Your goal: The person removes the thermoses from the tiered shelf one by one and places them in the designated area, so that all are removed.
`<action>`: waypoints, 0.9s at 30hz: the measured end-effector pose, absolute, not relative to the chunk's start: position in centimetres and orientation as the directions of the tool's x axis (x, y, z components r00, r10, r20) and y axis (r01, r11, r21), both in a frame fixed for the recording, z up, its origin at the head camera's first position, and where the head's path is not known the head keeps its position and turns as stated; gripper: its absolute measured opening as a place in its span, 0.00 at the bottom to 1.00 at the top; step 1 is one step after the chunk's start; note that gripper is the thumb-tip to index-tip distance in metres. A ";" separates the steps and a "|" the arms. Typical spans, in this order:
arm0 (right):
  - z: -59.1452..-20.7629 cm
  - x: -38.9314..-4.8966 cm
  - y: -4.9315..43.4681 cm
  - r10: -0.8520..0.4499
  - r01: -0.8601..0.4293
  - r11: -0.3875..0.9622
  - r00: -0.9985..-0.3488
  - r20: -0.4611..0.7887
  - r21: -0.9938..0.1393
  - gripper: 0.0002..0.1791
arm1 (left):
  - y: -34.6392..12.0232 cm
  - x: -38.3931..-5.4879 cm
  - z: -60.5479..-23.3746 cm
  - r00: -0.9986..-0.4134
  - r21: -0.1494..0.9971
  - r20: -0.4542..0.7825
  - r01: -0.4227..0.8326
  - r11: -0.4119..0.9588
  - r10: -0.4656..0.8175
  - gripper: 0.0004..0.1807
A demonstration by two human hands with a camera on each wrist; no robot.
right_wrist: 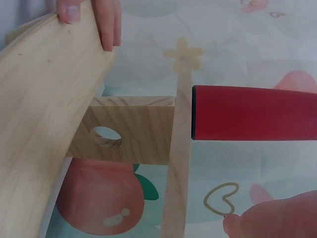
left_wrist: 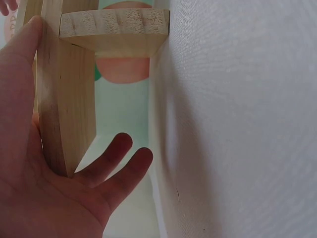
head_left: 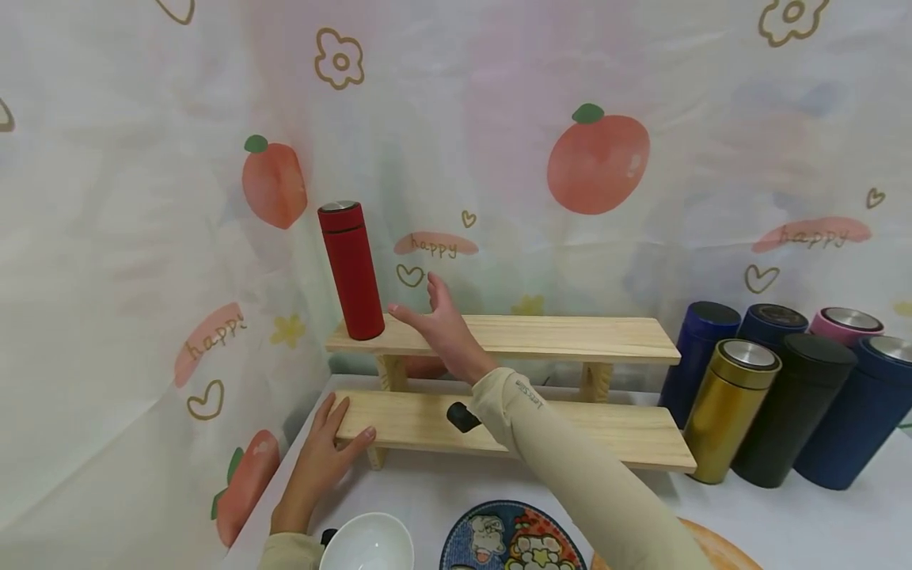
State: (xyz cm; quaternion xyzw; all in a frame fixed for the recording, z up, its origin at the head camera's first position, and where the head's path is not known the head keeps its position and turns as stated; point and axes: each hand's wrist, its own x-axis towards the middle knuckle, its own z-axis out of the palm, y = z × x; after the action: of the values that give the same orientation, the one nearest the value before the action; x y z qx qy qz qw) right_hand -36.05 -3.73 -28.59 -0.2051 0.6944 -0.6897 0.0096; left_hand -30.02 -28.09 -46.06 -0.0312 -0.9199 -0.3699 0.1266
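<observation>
A red thermos bottle [head_left: 352, 269] with a silver-topped lid stands upright at the left end of the upper board of a two-tier wooden shelf [head_left: 556, 336]. Just right of the bottle, my right hand [head_left: 450, 332] is held above the upper board, thumb and fingers spread, touching nothing. Part of that hand [right_wrist: 277, 218] shows low in the right wrist view, apart from the bottle [right_wrist: 252, 113]. My left hand [head_left: 324, 455] holds the left end of the lower board, thumb on top; in the left wrist view two fingers [left_wrist: 126, 173] stick out past the wood.
Several thermos bottles, among them a gold one [head_left: 734, 412] and a black one [head_left: 794, 412], stand right of the shelf. In front are a white bowl [head_left: 366, 542] and a round patterned mat [head_left: 492, 534]. A printed cloth [head_left: 463, 142] hangs behind and at left.
</observation>
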 end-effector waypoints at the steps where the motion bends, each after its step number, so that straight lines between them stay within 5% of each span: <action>1: -28.5 -36.1 -3.8 -0.296 -0.278 -0.039 -0.914 0.277 -0.960 0.58 | -28.0 -30.1 -46.1 -0.965 0.671 0.258 0.153 0.726 -0.036 0.50; 27: -29.5 -37.0 -9.6 -0.307 -0.308 -0.027 -0.903 0.301 -0.951 0.49 | -28.1 -30.3 -46.4 -0.974 0.672 0.221 0.109 0.732 -0.058 0.52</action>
State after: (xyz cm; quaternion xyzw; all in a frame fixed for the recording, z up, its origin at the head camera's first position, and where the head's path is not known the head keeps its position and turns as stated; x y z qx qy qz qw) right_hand -37.02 -9.64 -29.48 -0.2203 0.6976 -0.6818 -0.0006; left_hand -30.30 -28.11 -46.36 -0.0138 -0.9236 -0.3656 0.1142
